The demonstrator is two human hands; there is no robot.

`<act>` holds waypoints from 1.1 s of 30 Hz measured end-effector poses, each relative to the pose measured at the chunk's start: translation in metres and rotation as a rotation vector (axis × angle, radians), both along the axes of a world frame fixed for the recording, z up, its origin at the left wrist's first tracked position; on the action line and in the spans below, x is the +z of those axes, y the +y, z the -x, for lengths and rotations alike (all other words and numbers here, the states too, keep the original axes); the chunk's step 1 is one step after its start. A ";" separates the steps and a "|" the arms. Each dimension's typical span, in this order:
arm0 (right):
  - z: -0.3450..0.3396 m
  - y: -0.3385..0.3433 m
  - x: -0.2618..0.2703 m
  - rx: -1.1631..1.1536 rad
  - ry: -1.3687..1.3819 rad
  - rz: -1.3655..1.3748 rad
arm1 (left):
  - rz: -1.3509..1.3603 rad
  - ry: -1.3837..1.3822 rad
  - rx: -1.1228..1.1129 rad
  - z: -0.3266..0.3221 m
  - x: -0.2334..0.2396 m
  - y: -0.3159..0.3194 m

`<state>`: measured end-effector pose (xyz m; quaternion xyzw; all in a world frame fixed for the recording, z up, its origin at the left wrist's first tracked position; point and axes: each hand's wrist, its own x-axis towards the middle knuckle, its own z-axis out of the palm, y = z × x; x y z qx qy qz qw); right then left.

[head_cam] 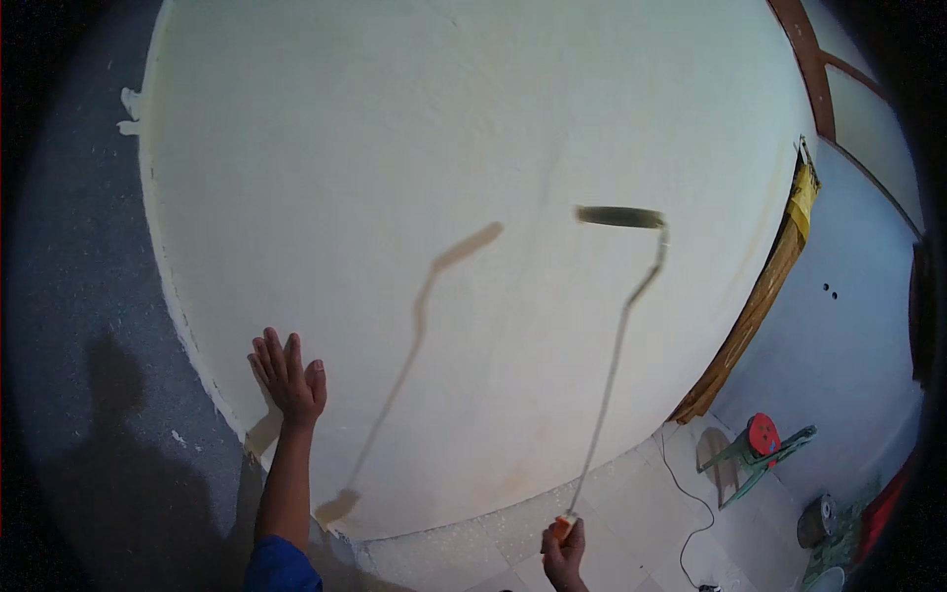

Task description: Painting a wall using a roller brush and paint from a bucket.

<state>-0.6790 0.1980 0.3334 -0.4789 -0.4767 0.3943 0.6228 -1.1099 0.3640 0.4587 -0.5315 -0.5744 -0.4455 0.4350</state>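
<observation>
My left hand (290, 377) lies flat with its fingers spread against, or just in front of, the white wall (414, 148), near its left edge. At the bottom, my right hand (564, 544) grips the orange handle of a long-framed paint roller (620, 216). Its thin metal rod slants up from the fist, bends, and holds a dark, slightly blurred roller sleeve level over the wall's right half. Whether the sleeve touches the wall cannot be told. The roller's shadow falls on the wall between both hands. A blue sleeve covers the left upper arm.
A grey wall (81, 244) adjoins at left. Brown wrapping (755, 333) lines the white wall's right edge. On the tiled floor (621, 503) stand a green stool with a red seat (763, 435) and a bucket (817, 520); a thin cable (695, 496) trails between them and the roller.
</observation>
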 end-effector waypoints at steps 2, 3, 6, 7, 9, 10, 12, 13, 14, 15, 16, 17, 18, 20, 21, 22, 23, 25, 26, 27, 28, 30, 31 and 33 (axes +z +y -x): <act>0.018 0.015 -0.004 -0.014 -0.071 -0.008 | -0.003 -0.003 -0.015 -0.002 -0.002 0.003; 0.025 0.017 -0.001 0.019 -0.080 -0.025 | 0.001 0.003 -0.031 -0.002 -0.004 0.004; 0.047 0.038 -0.008 0.118 -0.084 -0.102 | -0.007 -0.014 -0.025 0.002 -0.006 0.004; 0.056 0.044 -0.007 0.140 -0.075 -0.168 | -0.008 -0.019 -0.030 0.004 -0.007 0.003; 0.067 0.057 -0.003 0.191 -0.211 -0.165 | -0.030 -0.020 -0.024 0.008 -0.008 0.004; 0.077 0.063 0.001 0.201 -0.219 -0.168 | -0.038 -0.015 -0.032 0.010 -0.008 0.002; 0.091 0.072 0.006 0.220 -0.107 -0.195 | -0.030 -0.022 -0.056 0.007 -0.008 0.003; 0.097 0.077 0.008 0.229 -0.113 -0.207 | -0.042 -0.027 -0.047 0.009 -0.007 0.003; 0.102 0.079 0.011 0.264 -0.080 -0.189 | -0.035 -0.026 -0.053 0.010 -0.009 0.002; 0.105 0.081 0.015 0.299 -0.046 -0.170 | -0.030 -0.025 -0.060 0.011 -0.010 0.001; 0.109 0.078 0.029 0.287 -0.110 -0.116 | -0.026 -0.018 -0.047 0.011 -0.013 0.002; 0.112 0.083 0.029 0.292 -0.114 -0.127 | -0.038 -0.021 -0.043 0.011 -0.014 0.002; 0.115 0.089 0.028 0.269 -0.091 -0.144 | -0.030 -0.024 -0.047 0.011 -0.014 0.002; 0.118 0.096 0.029 0.246 -0.068 -0.165 | -0.040 -0.022 -0.066 0.011 -0.013 0.001; 0.118 0.100 0.031 0.223 -0.076 -0.147 | -0.046 -0.023 -0.064 0.011 -0.013 0.001; 0.118 0.104 0.033 0.200 -0.086 -0.128 | -0.042 -0.023 -0.064 0.011 -0.014 0.000; 0.120 0.109 0.036 0.201 -0.090 -0.133 | -0.036 -0.024 -0.063 0.011 -0.013 0.000; 0.125 0.119 0.045 0.134 -0.111 -0.155 | -0.037 -0.029 -0.062 0.012 -0.013 0.000; 0.127 0.124 0.053 0.137 -0.117 -0.158 | -0.032 -0.031 -0.062 0.012 -0.014 0.000; 0.127 0.129 0.063 0.081 -0.283 -0.183 | -0.035 -0.038 -0.060 0.013 -0.014 -0.001; 0.127 0.136 0.073 0.023 -0.448 -0.212 | -0.031 -0.038 -0.065 0.013 -0.014 0.000; 0.124 0.155 0.083 -0.003 -0.496 -0.255 | -0.033 -0.046 -0.069 0.014 -0.015 0.001; 0.122 0.162 0.090 -0.038 -0.537 -0.289 | -0.012 -0.047 -0.075 0.013 -0.016 0.004; 0.131 0.168 0.119 -0.036 -0.532 -0.317 | 0.011 -0.052 -0.067 0.017 -0.020 0.002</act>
